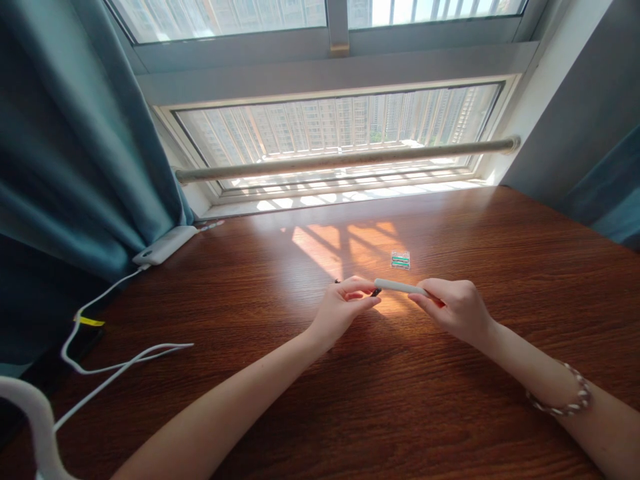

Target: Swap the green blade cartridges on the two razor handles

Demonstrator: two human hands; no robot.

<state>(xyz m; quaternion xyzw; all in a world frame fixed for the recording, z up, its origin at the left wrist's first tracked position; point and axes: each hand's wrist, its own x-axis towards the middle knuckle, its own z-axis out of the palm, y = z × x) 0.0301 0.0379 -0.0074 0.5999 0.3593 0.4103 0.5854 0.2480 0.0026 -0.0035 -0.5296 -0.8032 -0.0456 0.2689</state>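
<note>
Right fingers (pixel 438 288) pinch a pale handle (pixel 397 286); left fingers (pixel 367 305) grip a small black piece (pixel 376 292).

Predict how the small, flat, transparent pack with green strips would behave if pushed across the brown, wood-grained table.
The transparent pack would probably slide rather than roll, since it lies flat with a squarish outline. It is likely light, being small and seemingly thin. The table has a sheen, so grip may be low.

Sunlight (pixel 370 243) falls through the far grey-framed glass window (pixel 325 123) onto a brown wood-grain table (pixel 530 287); a blue fabric curtain (pixel 95 120) hangs left.
</note>
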